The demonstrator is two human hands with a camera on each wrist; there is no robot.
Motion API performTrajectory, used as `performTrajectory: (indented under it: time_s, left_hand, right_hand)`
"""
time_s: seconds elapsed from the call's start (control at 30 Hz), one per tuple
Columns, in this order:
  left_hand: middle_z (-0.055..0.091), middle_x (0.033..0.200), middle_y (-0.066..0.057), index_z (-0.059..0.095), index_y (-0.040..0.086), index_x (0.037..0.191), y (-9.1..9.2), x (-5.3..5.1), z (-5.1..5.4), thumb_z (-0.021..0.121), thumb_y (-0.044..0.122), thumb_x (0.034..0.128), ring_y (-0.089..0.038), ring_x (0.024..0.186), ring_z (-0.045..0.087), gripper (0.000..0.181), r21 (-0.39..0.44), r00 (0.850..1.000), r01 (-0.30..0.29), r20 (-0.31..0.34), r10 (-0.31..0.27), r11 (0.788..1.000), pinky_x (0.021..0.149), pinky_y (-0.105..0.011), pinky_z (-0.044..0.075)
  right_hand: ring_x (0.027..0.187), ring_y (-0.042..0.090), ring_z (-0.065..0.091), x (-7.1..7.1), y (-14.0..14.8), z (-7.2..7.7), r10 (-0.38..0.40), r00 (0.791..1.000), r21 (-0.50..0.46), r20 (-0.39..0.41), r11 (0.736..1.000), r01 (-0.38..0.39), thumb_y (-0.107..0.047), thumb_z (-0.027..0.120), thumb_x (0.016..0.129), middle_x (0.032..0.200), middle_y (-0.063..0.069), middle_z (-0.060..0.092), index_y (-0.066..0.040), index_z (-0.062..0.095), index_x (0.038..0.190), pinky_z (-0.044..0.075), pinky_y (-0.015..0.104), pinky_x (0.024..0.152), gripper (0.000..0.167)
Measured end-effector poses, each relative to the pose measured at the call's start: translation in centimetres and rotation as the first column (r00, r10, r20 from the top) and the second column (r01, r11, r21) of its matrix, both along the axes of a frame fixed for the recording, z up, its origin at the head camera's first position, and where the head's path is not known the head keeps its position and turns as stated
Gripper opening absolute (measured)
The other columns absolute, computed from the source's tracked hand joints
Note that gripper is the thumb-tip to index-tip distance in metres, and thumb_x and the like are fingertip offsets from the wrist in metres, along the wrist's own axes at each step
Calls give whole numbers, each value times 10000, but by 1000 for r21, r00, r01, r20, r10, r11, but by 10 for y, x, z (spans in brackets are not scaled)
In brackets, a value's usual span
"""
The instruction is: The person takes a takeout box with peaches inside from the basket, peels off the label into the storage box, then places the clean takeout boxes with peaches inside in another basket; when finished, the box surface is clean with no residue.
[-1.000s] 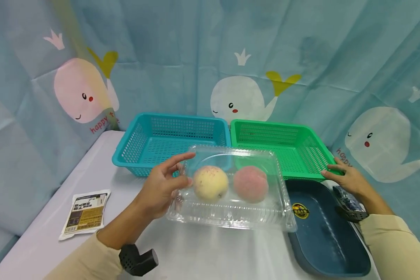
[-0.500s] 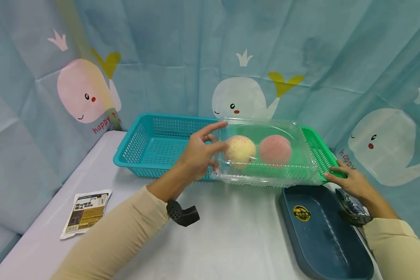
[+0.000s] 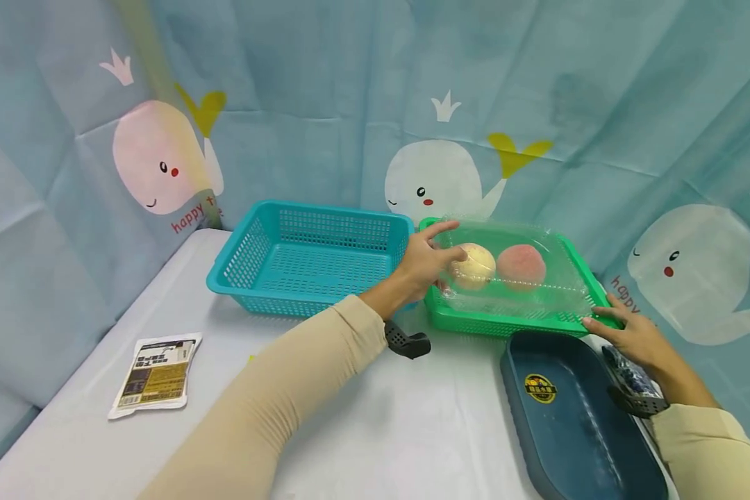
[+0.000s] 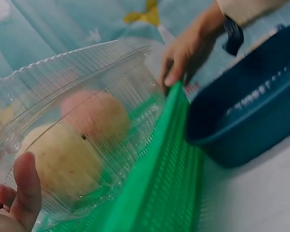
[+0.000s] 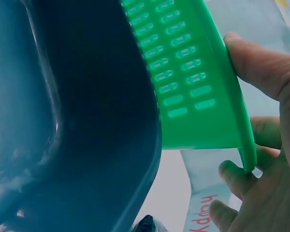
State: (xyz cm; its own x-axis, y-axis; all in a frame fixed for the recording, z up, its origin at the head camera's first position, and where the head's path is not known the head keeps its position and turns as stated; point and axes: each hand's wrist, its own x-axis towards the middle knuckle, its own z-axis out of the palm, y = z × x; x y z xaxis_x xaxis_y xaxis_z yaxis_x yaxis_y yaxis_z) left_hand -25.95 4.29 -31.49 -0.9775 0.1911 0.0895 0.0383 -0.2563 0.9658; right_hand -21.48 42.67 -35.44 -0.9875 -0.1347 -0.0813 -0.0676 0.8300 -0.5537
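Note:
A clear plastic clamshell box holds a yellowish peach and a pink peach. My left hand grips its left end, the thumb lying against the near side in the left wrist view. The box is at the mouth of the green basket, within its rim; whether it touches the bottom I cannot tell. At the basket's right front corner, my right hand pinches the rim, with thumb and fingers on either side in the right wrist view.
A blue basket stands left of the green one. In front of the right hand lies a dark blue tub with a round label. A dark-wrapped item is beside it. A flat food packet lies on the left of the white table.
My left hand has carried the clamshell box with both peaches rightward and away, from above the table to the green basket, and lowered it there. The right hand stays on the basket's rim.

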Motion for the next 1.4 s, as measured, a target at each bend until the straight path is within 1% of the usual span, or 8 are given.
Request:
performTrajectory:
  time_s: [0.33, 0.43, 0.63, 0.83, 0.93, 1.0, 1.1, 1.4]
  left_hand:
    - [625, 969, -109, 586, 235, 1349, 32, -27, -28, 695, 54, 836, -153, 343, 286, 555, -132, 998, -36, 54, 43, 991, 336, -329, 400]
    - [579, 1206, -82, 568, 237, 1366, 42, -28, -34, 694, 67, 851, -165, 351, 332, 557, -189, 997, -30, 59, 42, 982, 346, -343, 413]
    - [564, 1240, -135, 548, 273, 1382, 54, -26, -38, 682, 95, 874, -180, 356, 391, 555, -288, 997, -19, 65, 39, 957, 344, -340, 432]
    - [325, 1490, -133, 491, 252, 1431, 56, -24, -37, 671, 119, 914, -172, 373, 374, 563, -363, 997, 4, 67, 22, 932, 411, -343, 466]
    - [367, 1483, -91, 473, 228, 1441, 55, -24, -38, 667, 108, 915, -174, 541, 497, 573, -355, 997, 27, 77, 0, 935, 551, -352, 522]
    - [382, 1476, -82, 450, 209, 1453, 55, -24, -38, 652, 104, 923, -212, 798, 602, 577, -344, 996, 55, 90, -26, 937, 678, -373, 543]
    - [365, 1483, -66, 432, 217, 1457, 54, -24, -37, 635, 126, 927, -295, 1216, 496, 574, -315, 988, 107, 140, -65, 943, 838, -442, 511]
    - [312, 1518, 18, 416, 298, 1457, 54, -28, -34, 640, 293, 913, -294, 1330, 367, 589, -346, 969, 173, 229, -96, 922, 951, -612, 373]
  right_hand:
    - [1333, 585, -52, 2, -2, -1, 3, 1000, 0, -23, 1000, -3, -407, 539, 981, 1566, 190, -115, 174, 319, 1397, 156, 777, 910, 748]
    - [1335, 581, -56, 3, -2, -2, -2, 1000, -12, -23, 1000, 1, -410, 538, 981, 1567, 185, -114, 176, 319, 1396, 156, 776, 913, 751]
    - [1334, 583, -55, 5, -3, -3, -11, 1000, -20, -26, 1000, 10, -404, 539, 981, 1566, 184, -121, 175, 313, 1399, 157, 780, 905, 749]
    - [1333, 584, -51, 5, -4, 0, -12, 999, -27, -40, 1000, 11, -402, 543, 980, 1571, 177, -109, 169, 323, 1398, 153, 782, 902, 741]
    - [1334, 584, -50, 6, -4, 0, -14, 999, -28, -42, 1000, 12, -400, 547, 978, 1571, 176, -104, 167, 325, 1399, 152, 781, 903, 741]
    - [1333, 585, -52, 7, -4, 0, -15, 999, -29, -37, 999, 13, -399, 547, 979, 1570, 176, -109, 168, 321, 1401, 153, 781, 904, 742]
    - [1334, 583, -56, 6, -2, 1, -16, 1000, -32, -26, 999, 15, -401, 544, 980, 1570, 171, -120, 164, 314, 1407, 153, 781, 904, 745]
    - [1324, 602, 14, 3, -3, -1, -40, 999, -6, -23, 999, 40, -417, 525, 983, 1570, 182, -104, 142, 291, 1427, 210, 766, 894, 752]
